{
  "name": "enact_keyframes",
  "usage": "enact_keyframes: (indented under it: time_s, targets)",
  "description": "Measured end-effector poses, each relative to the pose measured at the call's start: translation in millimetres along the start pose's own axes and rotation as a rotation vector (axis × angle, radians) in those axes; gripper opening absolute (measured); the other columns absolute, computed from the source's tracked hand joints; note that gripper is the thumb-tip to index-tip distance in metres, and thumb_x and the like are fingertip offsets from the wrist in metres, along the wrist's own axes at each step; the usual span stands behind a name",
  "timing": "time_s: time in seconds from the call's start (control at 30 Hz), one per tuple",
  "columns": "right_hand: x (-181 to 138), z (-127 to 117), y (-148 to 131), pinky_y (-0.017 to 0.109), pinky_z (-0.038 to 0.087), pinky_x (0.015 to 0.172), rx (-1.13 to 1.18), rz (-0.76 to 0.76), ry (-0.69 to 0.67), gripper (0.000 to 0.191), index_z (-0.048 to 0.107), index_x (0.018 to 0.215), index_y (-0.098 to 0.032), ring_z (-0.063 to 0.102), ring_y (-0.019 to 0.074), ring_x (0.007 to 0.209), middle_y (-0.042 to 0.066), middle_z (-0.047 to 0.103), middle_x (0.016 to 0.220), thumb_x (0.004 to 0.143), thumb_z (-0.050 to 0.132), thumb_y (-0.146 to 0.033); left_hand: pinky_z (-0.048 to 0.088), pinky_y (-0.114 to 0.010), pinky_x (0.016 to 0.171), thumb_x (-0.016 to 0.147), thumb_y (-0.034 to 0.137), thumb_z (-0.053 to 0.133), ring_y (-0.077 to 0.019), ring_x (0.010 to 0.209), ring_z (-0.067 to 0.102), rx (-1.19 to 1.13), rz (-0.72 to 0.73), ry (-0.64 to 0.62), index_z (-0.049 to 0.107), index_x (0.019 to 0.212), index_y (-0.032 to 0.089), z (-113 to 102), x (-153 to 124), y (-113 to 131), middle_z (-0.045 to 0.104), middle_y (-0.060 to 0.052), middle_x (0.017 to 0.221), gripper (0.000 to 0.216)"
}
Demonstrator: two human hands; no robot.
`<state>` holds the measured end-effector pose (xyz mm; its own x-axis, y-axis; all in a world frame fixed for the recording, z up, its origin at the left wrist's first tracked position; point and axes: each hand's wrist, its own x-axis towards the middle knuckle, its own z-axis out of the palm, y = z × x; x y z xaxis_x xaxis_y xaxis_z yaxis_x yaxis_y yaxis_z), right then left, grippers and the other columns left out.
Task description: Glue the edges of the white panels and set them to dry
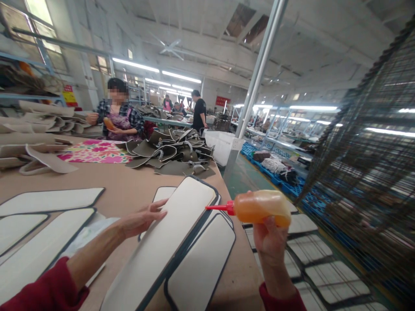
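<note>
My right hand is wrapped around a squeeze bottle of amber liquid, tipped on its side. Its thin red nozzle points left and meets the dark-edged right rim of a long white panel. At that panel's left edge, my left hand holds it, with fingertips on the white face; the thumb is not clearly visible. The panel lies tilted over other pieces. Beneath it to the right is a smaller white panel with a dark border.
More dark-edged white panels lie at the left of the brown table. Grey-brown cut pieces are heaped at the back. A co-worker with a bottle sits across. Right are a metal post, panels on the floor and netting.
</note>
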<state>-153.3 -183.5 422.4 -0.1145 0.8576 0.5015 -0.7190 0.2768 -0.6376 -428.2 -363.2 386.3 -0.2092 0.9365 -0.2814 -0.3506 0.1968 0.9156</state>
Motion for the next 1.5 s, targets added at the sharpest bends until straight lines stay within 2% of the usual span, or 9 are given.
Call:
enact_keyframes:
  time_s: [0.27, 0.4, 0.63, 0.8, 1.03, 1.33, 1.43, 1.5]
  targets:
    - [-8, -3, 5, 0.060, 0.042, 0.102, -0.011, 0.028, 0.013, 0.052, 0.063, 0.111, -0.025, 0.070, 0.0258, 0.087, 0.003, 0.072, 0.094, 0.063, 0.081, -0.035, 0.058, -0.031, 0.077, 0.067, 0.034, 0.083, -0.0257, 0.099, 0.070, -0.044, 0.005, 0.039, 0.034, 0.148, 0.027, 9, -1, 1, 0.070, -0.008, 0.121, 0.096]
    - [-10, -3, 8, 0.057, 0.046, 0.100, -0.019, 0.036, -0.016, 0.050, 0.064, 0.109, -0.024, 0.069, 0.0252, 0.088, 0.003, 0.072, 0.096, 0.064, 0.080, -0.037, 0.058, -0.030, 0.077, 0.065, 0.031, 0.085, -0.0252, 0.097, 0.070, -0.070, 0.002, 0.101, 0.028, 0.151, 0.021, 11, -2, 2, 0.071, -0.011, 0.118, 0.103]
    - [-15, 1, 9, 0.057, 0.051, 0.091, -0.021, 0.091, -0.047, 0.054, 0.062, 0.113, -0.023, 0.069, 0.0295, 0.092, 0.008, 0.073, 0.101, 0.064, 0.080, -0.039, 0.059, -0.026, 0.071, 0.062, 0.031, 0.087, -0.0240, 0.091, 0.072, -0.106, -0.004, 0.117, 0.033, 0.149, 0.024, 13, -1, 3, 0.073, -0.010, 0.111, 0.102]
    - [-18, 1, 12, 0.059, 0.048, 0.094, -0.016, 0.132, -0.009, 0.055, 0.064, 0.111, -0.024, 0.069, 0.0278, 0.088, 0.005, 0.073, 0.096, 0.061, 0.082, -0.039, 0.060, -0.026, 0.069, 0.064, 0.030, 0.086, -0.0234, 0.089, 0.073, -0.115, 0.013, 0.100, 0.034, 0.148, 0.023, 12, 2, 6, 0.074, -0.010, 0.110, 0.099]
    - [-19, 6, 14, 0.062, 0.046, 0.095, -0.012, 0.166, 0.002, 0.054, 0.066, 0.106, -0.024, 0.068, 0.0305, 0.091, 0.005, 0.073, 0.093, 0.058, 0.084, -0.039, 0.060, -0.029, 0.066, 0.062, 0.028, 0.087, -0.0246, 0.082, 0.074, -0.130, 0.048, 0.102, 0.039, 0.144, 0.018, 17, 6, 14, 0.074, -0.013, 0.107, 0.095]
    - [-22, 10, 10, 0.056, 0.050, 0.092, -0.032, 0.183, -0.023, 0.052, 0.066, 0.105, -0.024, 0.069, 0.0255, 0.082, 0.006, 0.074, 0.095, 0.059, 0.082, -0.042, 0.060, -0.029, 0.067, 0.064, 0.026, 0.086, -0.0217, 0.076, 0.073, -0.151, 0.076, 0.082, 0.060, 0.121, 0.015, 17, 14, 20, 0.076, -0.011, 0.100, 0.064]
    - [-23, 11, 10, 0.055, 0.050, 0.093, -0.021, 0.197, -0.022, 0.052, 0.067, 0.104, -0.025, 0.069, 0.0261, 0.086, 0.005, 0.075, 0.095, 0.058, 0.083, -0.042, 0.060, -0.029, 0.066, 0.064, 0.026, 0.086, -0.0205, 0.074, 0.072, -0.162, 0.087, 0.069, 0.066, 0.108, 0.016, 16, 16, 23, 0.076, -0.009, 0.095, 0.050]
    - [-24, 11, 10, 0.055, 0.048, 0.095, -0.020, 0.195, -0.027, 0.051, 0.067, 0.104, -0.025, 0.069, 0.0272, 0.089, 0.005, 0.075, 0.095, 0.058, 0.083, -0.041, 0.060, -0.028, 0.065, 0.062, 0.026, 0.087, -0.0201, 0.072, 0.072, -0.168, 0.096, 0.066, 0.066, 0.104, 0.015, 16, 17, 25, 0.076, -0.009, 0.093, 0.048]
